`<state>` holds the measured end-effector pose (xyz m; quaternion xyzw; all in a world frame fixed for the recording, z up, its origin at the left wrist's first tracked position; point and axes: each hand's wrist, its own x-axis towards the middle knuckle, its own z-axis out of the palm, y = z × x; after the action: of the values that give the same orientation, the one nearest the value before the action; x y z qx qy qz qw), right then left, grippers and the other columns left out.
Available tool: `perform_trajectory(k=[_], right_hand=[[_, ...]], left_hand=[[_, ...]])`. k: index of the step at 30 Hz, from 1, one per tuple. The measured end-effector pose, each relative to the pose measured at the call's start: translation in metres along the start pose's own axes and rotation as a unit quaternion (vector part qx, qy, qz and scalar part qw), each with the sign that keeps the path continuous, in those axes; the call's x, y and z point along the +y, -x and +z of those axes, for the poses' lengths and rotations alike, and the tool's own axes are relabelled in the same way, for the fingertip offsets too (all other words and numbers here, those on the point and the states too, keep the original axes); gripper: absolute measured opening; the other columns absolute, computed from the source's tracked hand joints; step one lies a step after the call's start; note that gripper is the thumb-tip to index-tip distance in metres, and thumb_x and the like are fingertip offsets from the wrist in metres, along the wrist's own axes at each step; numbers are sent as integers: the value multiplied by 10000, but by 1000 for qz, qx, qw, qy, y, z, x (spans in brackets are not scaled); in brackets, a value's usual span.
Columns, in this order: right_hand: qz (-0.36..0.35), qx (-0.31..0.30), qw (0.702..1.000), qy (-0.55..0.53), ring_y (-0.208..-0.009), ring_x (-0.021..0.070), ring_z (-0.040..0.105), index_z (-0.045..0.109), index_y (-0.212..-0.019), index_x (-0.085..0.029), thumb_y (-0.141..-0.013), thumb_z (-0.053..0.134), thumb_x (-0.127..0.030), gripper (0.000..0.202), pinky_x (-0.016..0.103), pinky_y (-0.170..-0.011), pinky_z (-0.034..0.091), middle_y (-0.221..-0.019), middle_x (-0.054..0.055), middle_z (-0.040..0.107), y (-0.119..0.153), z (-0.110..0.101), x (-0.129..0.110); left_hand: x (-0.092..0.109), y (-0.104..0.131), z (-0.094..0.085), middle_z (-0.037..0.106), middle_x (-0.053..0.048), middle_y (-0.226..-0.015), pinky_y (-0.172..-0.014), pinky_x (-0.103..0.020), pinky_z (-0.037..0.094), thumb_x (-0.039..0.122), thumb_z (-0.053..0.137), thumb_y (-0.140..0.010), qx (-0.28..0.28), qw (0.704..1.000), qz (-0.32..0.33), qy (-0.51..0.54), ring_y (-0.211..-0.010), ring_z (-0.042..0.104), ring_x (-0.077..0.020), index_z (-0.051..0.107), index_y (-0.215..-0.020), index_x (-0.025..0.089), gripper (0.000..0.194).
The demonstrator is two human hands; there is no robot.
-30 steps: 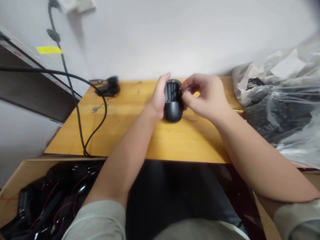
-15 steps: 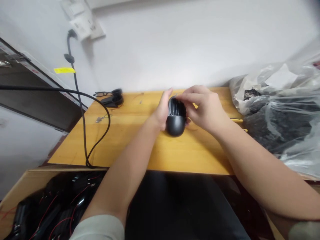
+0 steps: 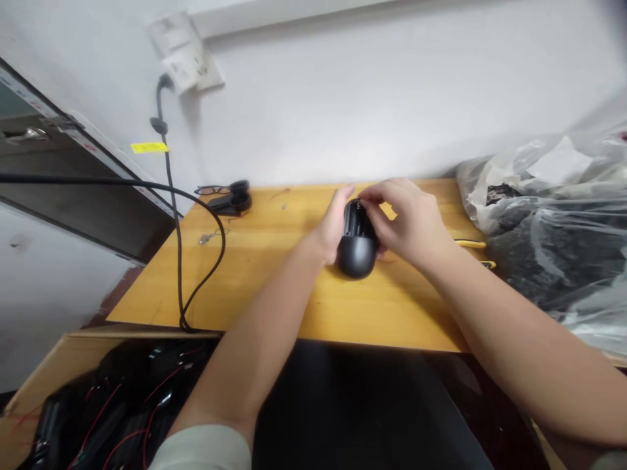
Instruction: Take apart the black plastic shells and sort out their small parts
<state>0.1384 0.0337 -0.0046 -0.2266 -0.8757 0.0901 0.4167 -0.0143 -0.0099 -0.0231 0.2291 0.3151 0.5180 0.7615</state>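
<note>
A black, rounded plastic housing (image 3: pixel 357 256) is just above the wooden table, its smooth domed end toward me and a long open recess at its far end. My left hand (image 3: pixel 334 225) grips the housing along its left side, thumb pointing away from me. At the far right edge of the recess, my right hand (image 3: pixel 409 219) has thumb and forefinger pinched together. Something small and shiny shows beside those fingertips, too tiny to name. The remaining right fingers curl beside the housing, partly hidden.
A black cable (image 3: pixel 179 261) loops over the left of the table (image 3: pixel 264 261). Eyeglasses (image 3: pixel 213 190) and a black object (image 3: pixel 234 200) lie at the back. Yellow handles (image 3: pixel 470 243) and plastic bags (image 3: pixel 563 235) are right. Black parts with red wires (image 3: pixel 112 405) fill a carton below left.
The whole view has shifted, so everything appears a little farther right and lower. My right fingertips have closed in on the recess's far right edge; my left hand keeps its grip on the housing.
</note>
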Motion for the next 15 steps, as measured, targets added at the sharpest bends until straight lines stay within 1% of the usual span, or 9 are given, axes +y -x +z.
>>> perform_trajectory(k=[4,9,15], right_hand=[[14,7,1000,-1,-949,280,726,739,-1024,-242,-982,575,-213,172,429,-856,571,-1011,89,786,1,-1,-1],[2,3,1000,-9,-929,283,739,771,-989,-243,-967,609,-215,165,432,-827,580,-989,79,801,0,-1,0],[15,6,1000,-22,-920,277,746,782,-980,-241,-960,626,-221,159,425,-838,577,-981,72,807,0,-2,0]], left_hand=[[1,2,2,750,-124,-727,-716,-460,638,683,427,-1005,6,1000,-13,-2,-752,769,-328,738,-1042,174,597],[3,5,6,754,-122,-735,-709,-449,640,678,409,-1013,5,1000,-3,-11,-762,776,-329,741,-1036,173,605],[4,4,4,738,-104,-707,-686,-434,638,666,401,-1027,3,1000,-3,-8,-715,772,-306,735,-1031,173,596]])
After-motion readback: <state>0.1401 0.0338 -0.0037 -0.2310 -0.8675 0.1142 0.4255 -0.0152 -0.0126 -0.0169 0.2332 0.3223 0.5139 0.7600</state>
